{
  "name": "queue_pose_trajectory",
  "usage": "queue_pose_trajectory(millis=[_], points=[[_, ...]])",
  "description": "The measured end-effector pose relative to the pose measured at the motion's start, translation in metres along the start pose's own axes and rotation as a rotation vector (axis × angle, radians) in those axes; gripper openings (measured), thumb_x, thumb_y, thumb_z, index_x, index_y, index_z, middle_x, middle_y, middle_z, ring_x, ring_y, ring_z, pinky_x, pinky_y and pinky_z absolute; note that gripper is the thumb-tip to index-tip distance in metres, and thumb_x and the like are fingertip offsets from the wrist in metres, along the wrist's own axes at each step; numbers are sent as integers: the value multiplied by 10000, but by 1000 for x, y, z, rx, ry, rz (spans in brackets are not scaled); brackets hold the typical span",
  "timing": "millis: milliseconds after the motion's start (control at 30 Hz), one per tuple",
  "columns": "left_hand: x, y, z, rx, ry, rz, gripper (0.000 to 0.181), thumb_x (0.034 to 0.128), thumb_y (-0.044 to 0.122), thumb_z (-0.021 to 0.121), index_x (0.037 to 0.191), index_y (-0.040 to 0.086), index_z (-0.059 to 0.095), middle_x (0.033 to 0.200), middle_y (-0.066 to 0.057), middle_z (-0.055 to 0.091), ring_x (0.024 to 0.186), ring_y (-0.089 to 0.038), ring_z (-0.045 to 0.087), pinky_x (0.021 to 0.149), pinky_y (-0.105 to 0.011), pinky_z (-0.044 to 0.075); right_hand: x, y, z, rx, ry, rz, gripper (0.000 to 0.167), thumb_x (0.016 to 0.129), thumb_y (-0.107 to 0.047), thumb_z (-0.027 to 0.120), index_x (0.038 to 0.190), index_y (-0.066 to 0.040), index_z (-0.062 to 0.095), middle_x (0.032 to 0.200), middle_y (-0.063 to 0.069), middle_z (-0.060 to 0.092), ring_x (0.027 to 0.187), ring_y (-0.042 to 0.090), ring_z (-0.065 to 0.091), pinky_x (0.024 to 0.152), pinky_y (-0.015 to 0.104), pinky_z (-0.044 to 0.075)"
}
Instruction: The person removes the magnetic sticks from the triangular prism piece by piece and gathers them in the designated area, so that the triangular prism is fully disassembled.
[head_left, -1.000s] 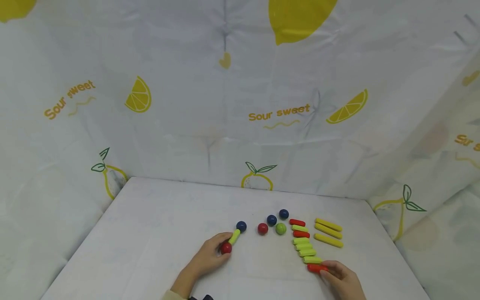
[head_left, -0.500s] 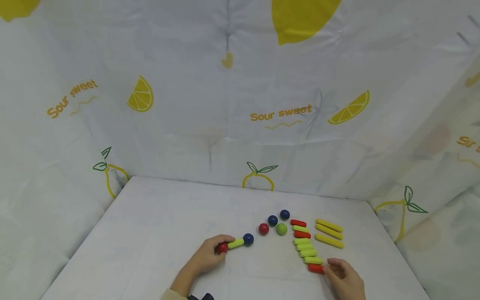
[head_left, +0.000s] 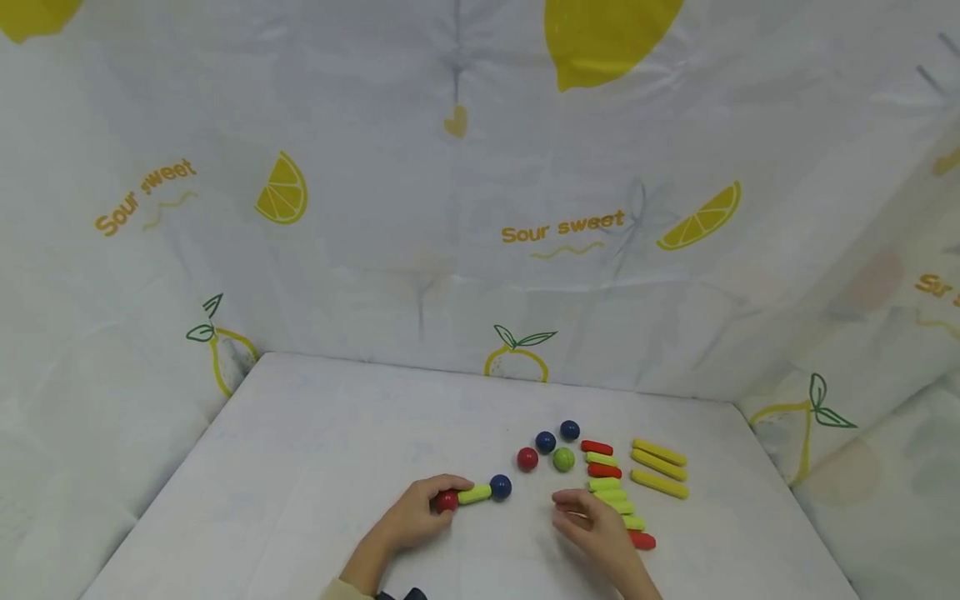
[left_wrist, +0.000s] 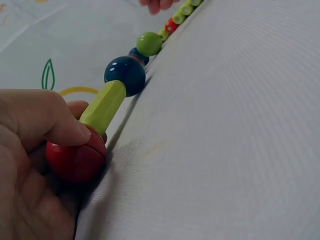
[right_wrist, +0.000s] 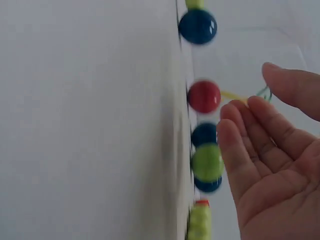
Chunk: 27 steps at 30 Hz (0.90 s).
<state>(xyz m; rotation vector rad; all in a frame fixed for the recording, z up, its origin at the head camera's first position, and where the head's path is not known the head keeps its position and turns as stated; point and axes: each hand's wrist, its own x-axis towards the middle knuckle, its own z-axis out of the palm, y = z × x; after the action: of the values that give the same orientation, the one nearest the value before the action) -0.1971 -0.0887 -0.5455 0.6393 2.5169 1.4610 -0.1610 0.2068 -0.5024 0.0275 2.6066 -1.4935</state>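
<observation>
My left hand (head_left: 417, 515) grips a red ball (left_wrist: 77, 156) at one end of a joined piece. From that ball a light green rod (head_left: 475, 495) runs to a blue ball (head_left: 501, 487) at the right end; in the left wrist view the thumb presses where ball and rod meet. My right hand (head_left: 602, 533) hovers with nothing in it, fingers relaxed and slightly bent, partly covering the row of light green rods (head_left: 604, 483). A red rod (head_left: 642, 540) lies at the row's near end. In the right wrist view the right palm (right_wrist: 280, 190) shows bare.
Loose balls lie beyond the hands: a red ball (head_left: 527, 459), a green ball (head_left: 563, 459) and two blue balls (head_left: 546, 442). Two more red rods (head_left: 597, 447) sit in the row's far part. Three yellow rods (head_left: 660, 483) lie right of it on the white table (head_left: 315, 433).
My right hand has left the near red rod and moved left. In my left hand the joined piece has swung round, its blue ball coming nearer and to the right.
</observation>
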Motion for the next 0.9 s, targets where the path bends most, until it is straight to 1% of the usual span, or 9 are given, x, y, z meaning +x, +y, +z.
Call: queue_pose_trajectory(millis=[67, 167, 233, 300, 467, 567, 667, 800, 900], points=[[0, 0, 1, 3, -4, 6, 484, 778, 33, 596, 1193, 278, 638, 1244, 54, 625, 1181, -190, 552, 1004, -362, 455, 5, -4, 14, 31, -87, -41, 378, 842, -157, 711, 1174, -13, 604, 1158, 122, 650, 1070, 253, 624, 850, 282, 555], [-1, 0, 1, 7, -4, 24, 464, 793, 46, 613, 1199, 269, 636, 1240, 51, 628, 1181, -187, 557, 1013, -368, 451, 14, -11, 33, 70, -133, -81, 458, 849, -180, 705, 1248, -8, 562, 1244, 156, 611, 1154, 294, 588, 894, 307, 534], [-1, -1, 2, 13, 1, 39, 424, 815, 95, 645, 1208, 255, 632, 1241, 35, 631, 1184, -202, 561, 1020, -386, 448, 20, -13, 43, 95, -131, -93, 495, 854, -180, 699, 1288, -10, 534, 1297, 169, 578, 1203, 315, 556, 927, 331, 513], [-1, -1, 3, 21, 9, 48, 392, 831, 169, 674, 1213, 245, 628, 1236, 25, 636, 1178, -207, 568, 1017, -386, 451, 27, -14, 52, 88, -120, -103, 520, 850, -186, 699, 1312, -27, 520, 1331, 165, 556, 1233, 318, 534, 951, 340, 494], [-2, -3, 6, 39, 41, 50, 342, 858, 283, 675, 1194, 229, 639, 1203, 24, 655, 1146, -205, 592, 985, -365, 474, 39, -11, 71, 28, -61, -116, 483, 815, -187, 725, 1259, -81, 571, 1295, 129, 583, 1201, 289, 563, 949, 320, 499], [-2, -3, 7, 46, 68, 39, 300, 867, 283, 667, 1163, 237, 654, 1179, 39, 667, 1134, -197, 601, 975, -383, 483, 41, -10, 75, 13, -26, -133, 422, 802, -163, 736, 1196, -87, 606, 1237, 116, 614, 1136, 265, 604, 917, 307, 520], [-1, -3, 7, 55, 93, 36, 272, 868, 266, 666, 1138, 237, 667, 1156, 44, 676, 1122, -199, 610, 973, -416, 483, 40, -10, 75, 26, -17, -149, 397, 802, -171, 740, 1171, -87, 620, 1209, 114, 628, 1097, 252, 623, 888, 288, 535], [2, -3, 7, 58, 117, 55, 255, 867, 222, 666, 1121, 207, 678, 1136, 29, 687, 1108, -212, 620, 966, -432, 487, 42, -7, 71, 71, -41, -139, 424, 805, -249, 739, 1183, -98, 621, 1201, 105, 637, 1096, 242, 624, 871, 259, 540], [3, -4, 7, 56, 131, 63, 242, 860, 197, 672, 1101, 199, 687, 1115, 33, 695, 1093, -201, 626, 956, -407, 496, 44, -5, 68, 105, -75, -116, 459, 797, -309, 739, 1191, -105, 620, 1190, 91, 642, 1089, 226, 621, 868, 249, 542]])
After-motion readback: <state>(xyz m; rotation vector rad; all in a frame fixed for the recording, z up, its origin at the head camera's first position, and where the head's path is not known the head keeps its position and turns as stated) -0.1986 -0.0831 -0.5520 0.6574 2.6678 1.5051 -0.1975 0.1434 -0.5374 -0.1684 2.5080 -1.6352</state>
